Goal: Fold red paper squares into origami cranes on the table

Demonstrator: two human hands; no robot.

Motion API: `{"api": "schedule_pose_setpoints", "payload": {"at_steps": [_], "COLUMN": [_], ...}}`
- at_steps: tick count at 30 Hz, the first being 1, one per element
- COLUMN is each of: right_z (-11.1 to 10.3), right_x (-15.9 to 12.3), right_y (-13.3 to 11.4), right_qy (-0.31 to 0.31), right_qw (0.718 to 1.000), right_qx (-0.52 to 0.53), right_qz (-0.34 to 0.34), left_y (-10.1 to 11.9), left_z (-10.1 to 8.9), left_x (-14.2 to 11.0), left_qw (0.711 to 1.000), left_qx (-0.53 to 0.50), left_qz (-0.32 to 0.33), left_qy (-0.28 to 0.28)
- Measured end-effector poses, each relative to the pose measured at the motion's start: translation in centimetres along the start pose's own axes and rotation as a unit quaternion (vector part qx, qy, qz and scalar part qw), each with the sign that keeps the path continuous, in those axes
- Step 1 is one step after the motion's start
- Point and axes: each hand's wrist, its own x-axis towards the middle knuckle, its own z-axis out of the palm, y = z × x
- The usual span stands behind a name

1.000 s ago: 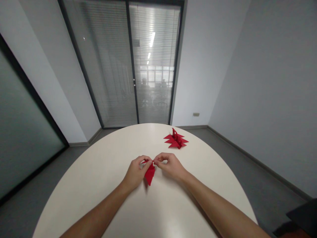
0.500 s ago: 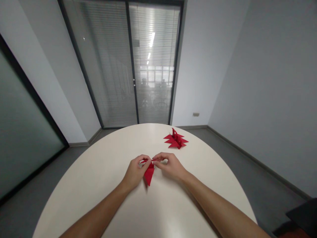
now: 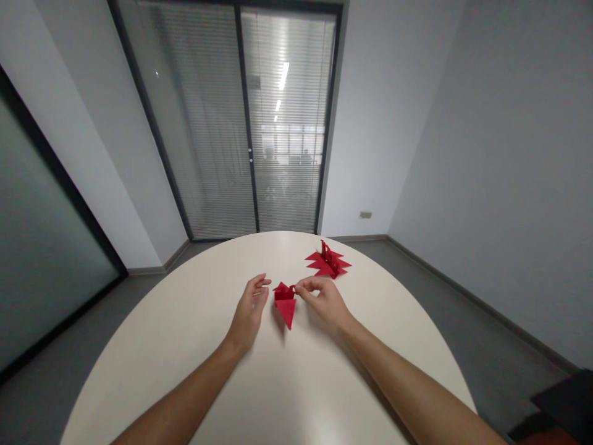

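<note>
A red folded paper crane (image 3: pixel 286 309) is held just above the table by my right hand (image 3: pixel 325 301). The thumb and forefinger pinch it at its upper right tip, and one pointed wing faces toward me. To the left, my left hand (image 3: pixel 250 309) is apart from the crane, its fingers loosely spread with nothing in them. Farther back and to the right, several red paper cranes (image 3: pixel 328 262) sit close together on the table, their wings overlapping.
The round cream table (image 3: pixel 194 358) has its curved far edge before a glass door with blinds (image 3: pixel 291 185). A wall socket (image 3: pixel 365 215) is low on the back wall. A dark object (image 3: pixel 563 402), partly cut off, is at the lower right.
My left hand has let go of the crane and drawn back to the left. My right hand has carried the crane slightly right and away from me.
</note>
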Motion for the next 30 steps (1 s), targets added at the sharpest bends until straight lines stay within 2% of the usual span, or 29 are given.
{"api": "schedule_pose_setpoints", "payload": {"at_steps": [7,11,16,22,24,27,30], "right_z": [-0.4,-0.4,-0.5,1.2,1.8,1.9,0.6], "right_x": [0.5,0.4,0.5,-0.3,-0.5,-0.4,0.3], "right_y": [1.0,0.8,1.5,2.7,2.5,2.0,1.5], "right_qy": [0.024,0.009,0.023,-0.067,-0.077,-0.061,0.008], "right_qw": [0.997,0.998,0.996,0.985,0.984,0.989,0.995], "right_qx": [0.066,0.061,0.079,0.141,0.149,0.129,0.103], "right_qz": [0.022,0.026,0.028,0.066,0.062,0.046,0.016], "left_y": [-0.6,-0.5,-0.7,-0.6,-0.5,-0.4,-0.6], "left_z": [0.5,0.8,0.5,0.6,0.8,1.0,0.8], "left_x": [0.0,0.2,0.6,0.6,0.6,0.5,0.3], "left_qw": [0.998,0.997,0.997,0.997,0.996,0.996,0.997], "left_qx": [-0.013,-0.018,-0.021,-0.038,-0.041,-0.029,0.025], "left_qz": [-0.009,-0.033,-0.061,-0.063,-0.069,-0.052,-0.023], "left_qy": [-0.057,-0.062,-0.039,-0.034,-0.045,-0.059,-0.066]}}
